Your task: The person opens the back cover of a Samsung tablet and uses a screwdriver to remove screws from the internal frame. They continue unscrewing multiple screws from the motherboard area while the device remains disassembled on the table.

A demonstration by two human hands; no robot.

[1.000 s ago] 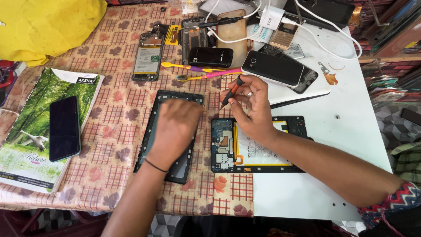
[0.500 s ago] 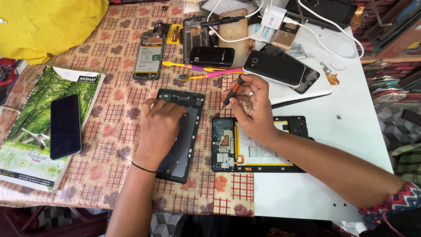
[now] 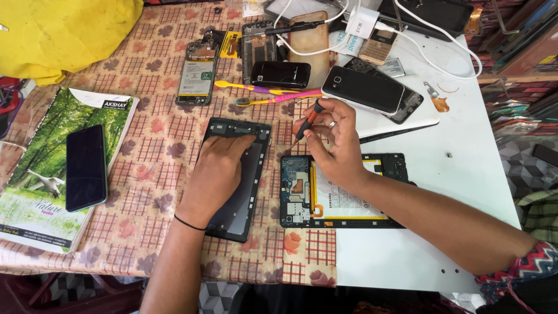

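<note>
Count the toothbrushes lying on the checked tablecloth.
2. A yellow toothbrush with purple handle lies below the small black phone; a pink toothbrush with yellow head lies beside it. Clutter may hide others.

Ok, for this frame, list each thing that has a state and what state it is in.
Tablet back cover: detached, lying flat, left hand pressing on it.
Opened tablet: back off, battery and board exposed.
Screwdriver: held in right hand, tip down.
Phone on book: screen dark.
Stripped phone: back off, battery showing.
Black phone: face down, intact.
Charger: cable attached.
</note>
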